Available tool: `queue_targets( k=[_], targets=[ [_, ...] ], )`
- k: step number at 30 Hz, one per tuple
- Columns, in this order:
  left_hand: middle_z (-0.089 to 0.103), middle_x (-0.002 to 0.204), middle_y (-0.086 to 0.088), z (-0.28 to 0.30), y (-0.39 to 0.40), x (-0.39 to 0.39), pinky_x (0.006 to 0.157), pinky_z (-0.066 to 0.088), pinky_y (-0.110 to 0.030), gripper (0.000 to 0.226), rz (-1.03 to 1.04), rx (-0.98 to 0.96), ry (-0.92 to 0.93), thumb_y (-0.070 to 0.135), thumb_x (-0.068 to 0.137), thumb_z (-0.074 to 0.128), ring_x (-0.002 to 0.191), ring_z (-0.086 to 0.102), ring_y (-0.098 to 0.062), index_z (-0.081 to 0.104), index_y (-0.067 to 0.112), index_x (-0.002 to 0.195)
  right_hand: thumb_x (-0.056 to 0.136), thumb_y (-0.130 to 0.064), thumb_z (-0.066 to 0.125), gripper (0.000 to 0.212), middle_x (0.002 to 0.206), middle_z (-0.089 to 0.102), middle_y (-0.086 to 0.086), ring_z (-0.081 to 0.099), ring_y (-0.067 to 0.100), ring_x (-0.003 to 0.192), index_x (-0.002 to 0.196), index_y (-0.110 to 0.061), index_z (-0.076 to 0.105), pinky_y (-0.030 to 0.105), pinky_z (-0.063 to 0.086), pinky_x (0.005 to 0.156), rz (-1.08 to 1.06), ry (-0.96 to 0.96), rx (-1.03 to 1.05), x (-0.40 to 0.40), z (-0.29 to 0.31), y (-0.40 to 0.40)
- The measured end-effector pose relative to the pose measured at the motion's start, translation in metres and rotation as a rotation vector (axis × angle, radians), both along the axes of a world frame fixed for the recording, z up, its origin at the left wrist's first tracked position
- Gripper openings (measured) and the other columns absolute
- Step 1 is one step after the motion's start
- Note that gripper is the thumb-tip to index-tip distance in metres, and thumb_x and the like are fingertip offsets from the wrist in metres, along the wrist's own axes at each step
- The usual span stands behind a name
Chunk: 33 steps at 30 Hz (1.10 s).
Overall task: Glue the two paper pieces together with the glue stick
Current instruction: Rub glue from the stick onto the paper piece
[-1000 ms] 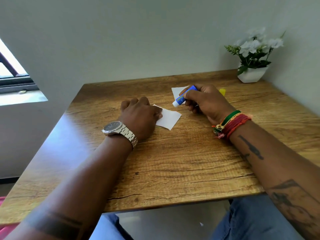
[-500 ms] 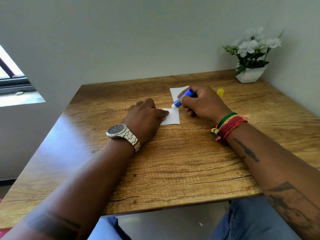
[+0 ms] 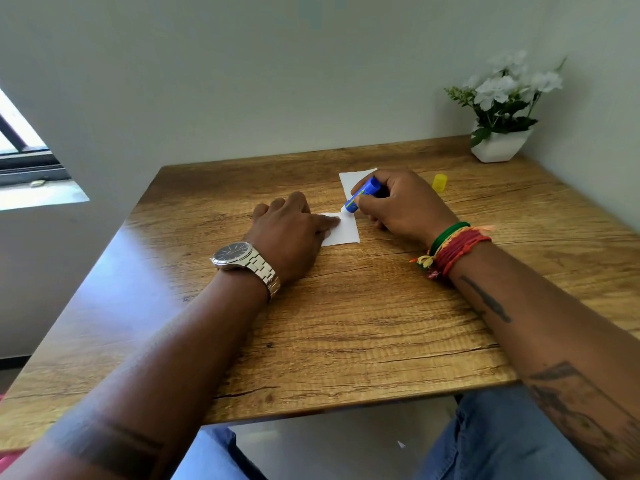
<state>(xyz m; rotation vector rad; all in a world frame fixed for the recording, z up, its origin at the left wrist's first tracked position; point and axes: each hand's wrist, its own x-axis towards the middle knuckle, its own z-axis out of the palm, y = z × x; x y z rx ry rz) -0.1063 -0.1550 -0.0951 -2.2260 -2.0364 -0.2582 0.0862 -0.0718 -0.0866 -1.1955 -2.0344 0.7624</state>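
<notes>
A small white paper piece (image 3: 344, 232) lies on the wooden table (image 3: 346, 323). My left hand (image 3: 291, 230) rests on its left part with fingers laid flat, pinning it down. My right hand (image 3: 401, 202) grips the blue glue stick (image 3: 362, 195), tilted with its white tip touching the paper's far edge. A second white paper piece (image 3: 353, 180) lies just behind, partly hidden by my right hand and the stick.
The yellow glue cap (image 3: 440, 182) stands on the table to the right of my right hand. A white pot of white flowers (image 3: 500, 140) sits in the far right corner by the wall. A window (image 3: 20, 161) is at the left.
My left hand turned the near paper square to the table and slid it right. My right hand lowered the glue stick until its tip met the paper's far edge.
</notes>
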Motion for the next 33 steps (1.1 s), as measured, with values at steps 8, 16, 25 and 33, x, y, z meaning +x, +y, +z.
queue_targets(
  k=[8,16,25,33],
  targets=[
    [0.05,0.113,-0.001,-0.001,0.001,0.0,0.098,0.036,-0.048,0.039,0.004,0.006,-0.002,0.046,0.103,0.041,0.113,0.051,-0.029,0.052,0.049,0.14,0.086,-0.024,0.069,0.014,0.087,0.071,-0.001,0.058,0.011,0.067,0.099,-0.022,0.075,0.024,0.045,0.06,0.052,-0.099,0.066,0.0,0.004,-0.005],
    [0.049,0.112,0.0,-0.003,0.0,0.0,0.097,0.037,-0.047,0.039,0.0,0.011,-0.012,0.047,0.103,0.041,0.112,0.05,-0.029,0.052,0.049,0.14,0.083,-0.029,0.072,0.014,0.086,0.066,-0.007,0.057,0.008,0.071,0.095,-0.024,0.074,0.02,0.038,0.057,0.114,-0.173,0.11,0.002,0.007,-0.008],
    [0.04,0.103,0.005,-0.004,0.002,-0.002,0.092,0.037,-0.046,0.039,-0.011,0.022,-0.01,0.048,0.101,0.043,0.11,0.051,-0.026,0.054,0.049,0.138,0.084,-0.028,0.071,0.008,0.078,0.068,-0.01,0.056,0.001,0.061,0.091,-0.026,0.074,0.006,0.036,0.048,0.161,-0.184,0.048,0.005,0.01,-0.007],
    [0.049,0.109,0.001,-0.006,0.003,-0.002,0.092,0.037,-0.045,0.037,-0.002,0.05,-0.027,0.047,0.101,0.043,0.109,0.052,-0.027,0.057,0.047,0.136,0.086,-0.026,0.067,0.014,0.071,0.07,-0.004,0.06,0.008,0.06,0.093,-0.019,0.077,0.027,0.053,0.059,0.169,-0.052,-0.088,0.009,0.01,-0.005]
  ],
)
